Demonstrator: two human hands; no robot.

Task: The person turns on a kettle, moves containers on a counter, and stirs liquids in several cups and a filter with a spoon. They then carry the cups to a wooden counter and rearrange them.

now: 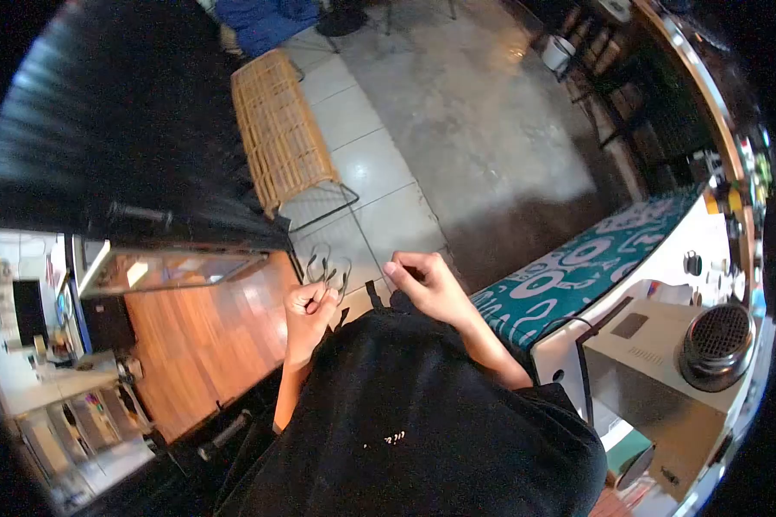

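Curling with thumb against fingers, the left hand [310, 302] in the head view may or may not grip something; I cannot tell. The right hand [422, 283], also curled, shows nothing clearly held. What look like sandals [326, 265] lie just past the left hand, the nearer one, their long axis pointing away from it.

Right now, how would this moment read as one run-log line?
left hand: curled, contents unclear | right hand: curled, contents unclear | spacing: apart, before black shirt | ahead: bench | right side: teal cloth
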